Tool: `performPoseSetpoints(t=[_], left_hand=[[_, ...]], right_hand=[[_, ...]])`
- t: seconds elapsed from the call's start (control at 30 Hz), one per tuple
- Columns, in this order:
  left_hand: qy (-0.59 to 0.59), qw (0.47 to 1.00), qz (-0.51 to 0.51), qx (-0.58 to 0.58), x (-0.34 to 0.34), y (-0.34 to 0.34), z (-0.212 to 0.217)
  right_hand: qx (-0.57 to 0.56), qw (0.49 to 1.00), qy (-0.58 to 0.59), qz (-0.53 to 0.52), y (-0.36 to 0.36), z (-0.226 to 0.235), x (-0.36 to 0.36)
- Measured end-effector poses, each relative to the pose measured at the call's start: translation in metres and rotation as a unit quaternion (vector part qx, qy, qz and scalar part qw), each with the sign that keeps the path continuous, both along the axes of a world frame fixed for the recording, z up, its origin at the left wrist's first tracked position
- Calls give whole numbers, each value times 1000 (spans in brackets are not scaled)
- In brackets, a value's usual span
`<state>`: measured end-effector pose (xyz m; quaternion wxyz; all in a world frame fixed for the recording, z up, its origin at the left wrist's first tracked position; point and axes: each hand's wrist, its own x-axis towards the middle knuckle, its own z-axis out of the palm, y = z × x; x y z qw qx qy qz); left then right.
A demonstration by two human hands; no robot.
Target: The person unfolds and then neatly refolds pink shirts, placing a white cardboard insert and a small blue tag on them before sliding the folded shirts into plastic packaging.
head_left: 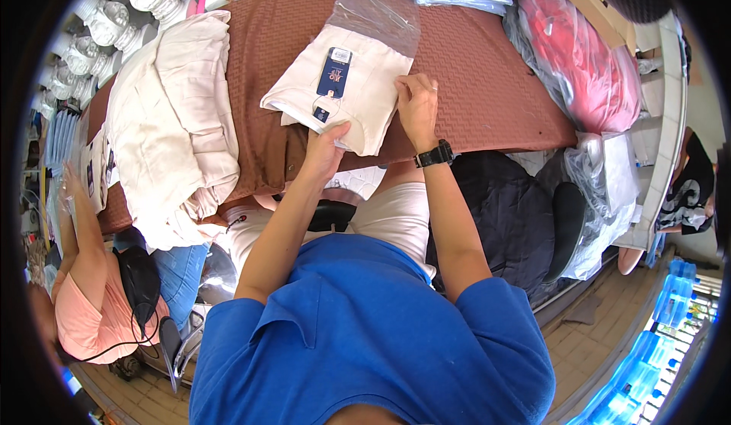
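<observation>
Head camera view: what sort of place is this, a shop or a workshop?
Probably a garment packing workshop: the hands slide a folded cream garment into a clear plastic bag, beside a cream clothes pile and bagged red garments.

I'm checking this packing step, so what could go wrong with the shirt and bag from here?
The clear plastic bag covers only the far end of the folded cream garment, so pushing may bunch the fold. The dark hang tag on top could snag at the bag's mouth. Both hands, left hand and right hand, grip the near edge only.

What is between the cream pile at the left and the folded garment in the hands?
In the head view, only bare brown cloth lies between the cream pile and the folded garment.
</observation>
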<state>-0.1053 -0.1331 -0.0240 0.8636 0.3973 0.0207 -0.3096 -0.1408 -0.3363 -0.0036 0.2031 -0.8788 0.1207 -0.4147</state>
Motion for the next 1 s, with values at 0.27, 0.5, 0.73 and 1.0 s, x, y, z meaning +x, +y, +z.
performPoseSetpoints(t=[0.27, 0.5, 0.73, 1.0], left_hand=[[-12, 999, 11, -41, 5, -23, -8], [-21, 1000, -17, -10, 7, -25, -10], [-95, 995, 7, 33, 10, -25, -24], [-212, 964, 114, 114, 24, -13, -14]], right_hand=[[-19, 997, 43, 67, 8, 25, -6], [-38, 975, 190, 107, 11, 44, 8], [-51, 975, 161, 146, 49, 34, 78], [12, 974, 167, 151, 46, 24, 102]])
